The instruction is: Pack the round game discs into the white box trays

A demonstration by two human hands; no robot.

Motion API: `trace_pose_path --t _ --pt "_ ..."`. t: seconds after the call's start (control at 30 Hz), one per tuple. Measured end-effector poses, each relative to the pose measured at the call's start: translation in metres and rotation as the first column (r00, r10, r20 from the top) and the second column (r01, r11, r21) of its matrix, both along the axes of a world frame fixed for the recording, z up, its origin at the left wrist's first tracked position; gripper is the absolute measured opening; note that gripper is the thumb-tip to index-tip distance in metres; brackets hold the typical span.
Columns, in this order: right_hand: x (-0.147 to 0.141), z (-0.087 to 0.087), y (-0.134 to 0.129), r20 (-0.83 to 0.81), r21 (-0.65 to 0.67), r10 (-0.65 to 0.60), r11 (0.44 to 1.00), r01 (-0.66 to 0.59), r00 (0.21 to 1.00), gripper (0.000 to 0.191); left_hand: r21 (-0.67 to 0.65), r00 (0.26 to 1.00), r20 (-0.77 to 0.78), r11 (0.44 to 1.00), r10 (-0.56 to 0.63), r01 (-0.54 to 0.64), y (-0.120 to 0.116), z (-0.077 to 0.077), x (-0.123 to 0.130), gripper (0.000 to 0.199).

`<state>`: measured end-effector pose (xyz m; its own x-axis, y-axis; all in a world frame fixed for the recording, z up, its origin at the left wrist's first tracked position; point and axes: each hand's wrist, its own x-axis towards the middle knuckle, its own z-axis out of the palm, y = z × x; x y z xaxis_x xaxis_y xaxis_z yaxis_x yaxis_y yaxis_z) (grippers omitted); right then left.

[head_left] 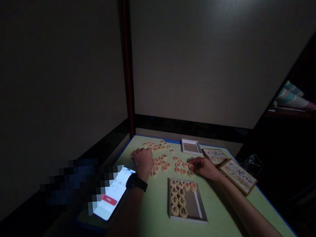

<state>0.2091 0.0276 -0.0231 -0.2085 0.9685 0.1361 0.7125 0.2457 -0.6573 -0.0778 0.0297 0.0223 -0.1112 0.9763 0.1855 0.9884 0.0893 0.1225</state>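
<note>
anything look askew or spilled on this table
Nothing looks spilled or damaged. On the right of the pale green, blue-edged table, the nearer flat patterned box lid sits askew, turned at an angle to the similar farther lid.

Head-worn view, from above, facing forward and down toward hands (pixel 144 161)

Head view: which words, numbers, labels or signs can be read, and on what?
"28": on the phone, amid other digits partly hidden or blurred.
Red button: white label, too small to read.
Pieces in the nearer open box: black and red characters, too small to read surely.
Loose pieces: marks too small to read.
Patterned covers: dark writing, too blurred.
</note>
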Motion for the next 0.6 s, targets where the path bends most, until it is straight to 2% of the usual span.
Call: trace_pose_path --t 0.13,0.23,0.3,0.33,0.43,0.6 --pt "-0.014 0.015 -0.002 0.108 0.111 -0.1 0.99 0.088 0.989 0.035 -0.003 1.0 0.01 1.0 -0.006 0.006 0.003 -0.006 -0.001 0.031" --pt "-0.041 0.029 -0.001 0.286 0.167 -0.079 0.985 0.032 0.955 0.031 -0.007 1.0 0.003 1.0 -0.013 0.013 0.004 -0.007 -0.001 0.029" --pt "-0.061 0.036 0.003 0.464 0.15 -0.028 0.988 -0.047 0.886 0.028 -0.019 1.0 0.003 1.0 -0.014 0.014 0.003 -0.006 -0.002 0.03" --pt "-0.071 0.038 0.005 0.499 0.142 -0.017 0.988 -0.063 0.867 0.025 -0.022 1.0 0.004 1.0 -0.015 0.015 0.003 -0.006 -0.002 0.03" --pt "-0.09 0.04 0.014 0.56 0.119 -0.008 0.99 -0.071 0.828 0.02 -0.022 1.0 0.002 1.0 -0.013 0.013 0.002 -0.005 -0.003 0.03" --pt "-0.1 0.04 0.024 0.621 0.082 -0.005 0.995 -0.058 0.784 0.026 -0.034 1.0 0.007 0.999 -0.015 0.015 0.002 -0.004 -0.005 0.032"
